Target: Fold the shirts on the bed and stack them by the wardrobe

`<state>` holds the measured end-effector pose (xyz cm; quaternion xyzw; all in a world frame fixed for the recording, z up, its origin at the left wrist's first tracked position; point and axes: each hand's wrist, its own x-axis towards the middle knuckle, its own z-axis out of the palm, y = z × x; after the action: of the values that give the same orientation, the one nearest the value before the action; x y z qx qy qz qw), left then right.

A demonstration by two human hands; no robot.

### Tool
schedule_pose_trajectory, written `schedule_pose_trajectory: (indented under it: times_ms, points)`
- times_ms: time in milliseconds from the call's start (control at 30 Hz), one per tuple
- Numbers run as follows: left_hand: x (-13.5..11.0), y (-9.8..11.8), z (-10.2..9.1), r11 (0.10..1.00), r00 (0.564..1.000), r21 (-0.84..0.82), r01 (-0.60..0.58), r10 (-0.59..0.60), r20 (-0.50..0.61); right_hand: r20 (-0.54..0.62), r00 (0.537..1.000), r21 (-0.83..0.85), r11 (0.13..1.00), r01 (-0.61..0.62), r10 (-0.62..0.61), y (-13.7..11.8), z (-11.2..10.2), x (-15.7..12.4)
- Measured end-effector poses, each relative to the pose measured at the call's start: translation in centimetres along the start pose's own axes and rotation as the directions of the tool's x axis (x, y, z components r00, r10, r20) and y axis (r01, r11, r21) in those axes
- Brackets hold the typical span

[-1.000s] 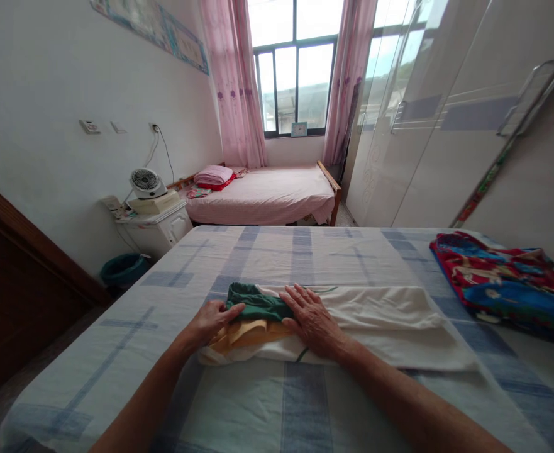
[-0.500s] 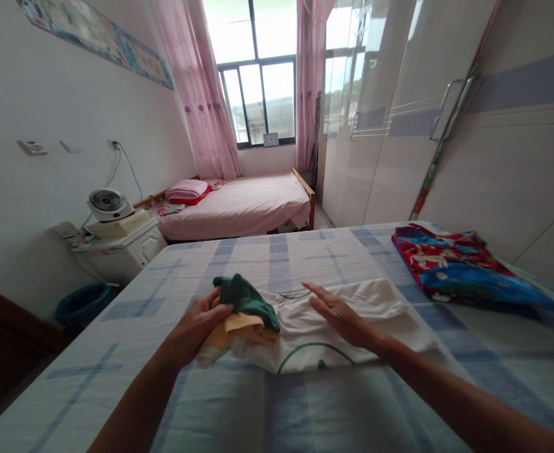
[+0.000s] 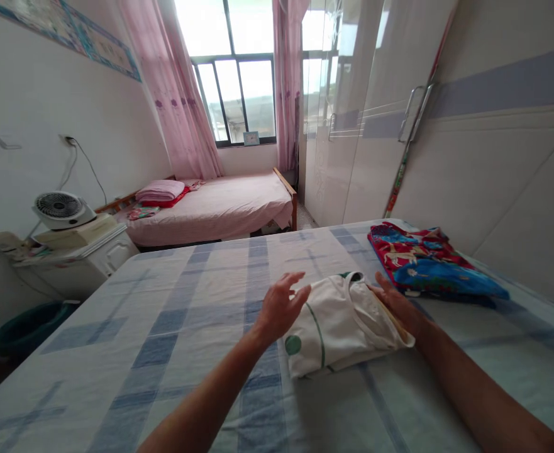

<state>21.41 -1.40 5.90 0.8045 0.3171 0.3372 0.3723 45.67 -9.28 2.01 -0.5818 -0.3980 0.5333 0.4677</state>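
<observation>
Folding step appears to be closing out: left hand (image 3: 279,305) is hovering spread and empty at the near-left edge of the folded white garment (image 3: 340,321) on the checked bedsheet (image 3: 173,327), right hand (image 3: 394,303) is lying flat, fingers loose, against its far-right side beside the red-blue cloth (image 3: 427,258); next move likely needs pressing flat; long axis is running near-left to far-right.

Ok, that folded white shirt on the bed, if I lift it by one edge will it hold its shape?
Probably not. The folded white shirt is thin, soft cloth with loose layered edges, so it would likely sag and unfold. It looks light. Pushed along the checked bedsheet, it might bunch rather than glide.
</observation>
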Motion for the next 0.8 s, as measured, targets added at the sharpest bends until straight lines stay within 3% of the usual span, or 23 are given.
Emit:
schedule_pose_trajectory:
  times_ms: [67,200,267,333,367,400,467,500,533,567,633,700,733,800]
  points:
    - [-1.6,-2.0,0.4,0.976,0.999,0.214,-0.049,0.043,0.03,0.067,0.997,0.068,0.997,-0.039,0.034,-0.2,0.2,-0.1]
    - [-4.2,-4.2,1.9,0.877,0.975,0.444,-0.185,0.108,0.193,0.07,0.996,-0.036,0.998,0.058,-0.055,-0.4,0.1,0.1]
    - [-4.8,-4.5,2.7,0.845,0.958,0.476,-0.245,0.134,0.255,0.058,0.995,-0.146,0.985,0.09,-0.082,-0.3,-0.8,0.3]
    - [-4.9,-4.5,3.1,0.833,0.948,0.481,-0.273,0.147,0.283,-0.072,0.992,-0.365,0.929,0.067,-0.1,-0.1,-1.9,0.4]
    - [-4.8,-4.5,3.2,0.834,0.947,0.479,-0.275,0.147,0.287,-0.198,0.97,-0.504,0.863,0.021,-0.139,-0.2,-2.4,0.4]
    - [-4.8,-4.5,3.2,0.837,0.947,0.476,-0.272,0.144,0.288,-0.333,0.917,-0.632,0.773,-0.045,-0.219,-0.3,-2.6,0.3]
    - [-4.7,-4.5,3.1,0.841,0.944,0.469,-0.271,0.137,0.3,-0.48,0.746,-0.798,0.583,-0.152,-0.462,-0.7,-1.9,-0.1]
    - [-4.7,-4.5,3.1,0.841,0.941,0.467,-0.274,0.134,0.31,-0.455,0.675,-0.854,0.501,-0.144,-0.581,-0.9,-1.0,-0.3]
    - [-4.6,-4.5,3.1,0.838,0.939,0.47,-0.276,0.132,0.318,-0.372,0.637,-0.904,0.42,-0.083,-0.675,-1.0,0.2,-0.5]
    - [-4.6,-4.4,3.1,0.835,0.937,0.474,-0.279,0.13,0.323,-0.255,0.631,-0.941,0.338,0.012,-0.732,-1.0,1.8,-0.7]
    - [-4.6,-4.4,3.2,0.828,0.938,0.485,-0.282,0.131,0.321,0.045,0.677,-0.953,0.171,0.25,-0.735,-0.4,5.1,-0.6]
    - [-4.6,-4.3,3.4,0.823,0.942,0.495,-0.279,0.135,0.308,0.308,0.717,-0.897,0.059,0.437,-0.625,0.9,7.6,0.0]
    - [-4.6,-4.3,3.4,0.823,0.944,0.497,-0.276,0.134,0.302,0.376,0.731,-0.876,0.039,0.481,-0.57,1.7,8.3,0.4]
    - [-4.6,-4.3,3.4,0.827,0.948,0.498,-0.262,0.122,0.296,0.37,0.774,-0.889,0.047,0.456,-0.514,3.2,8.3,1.3]
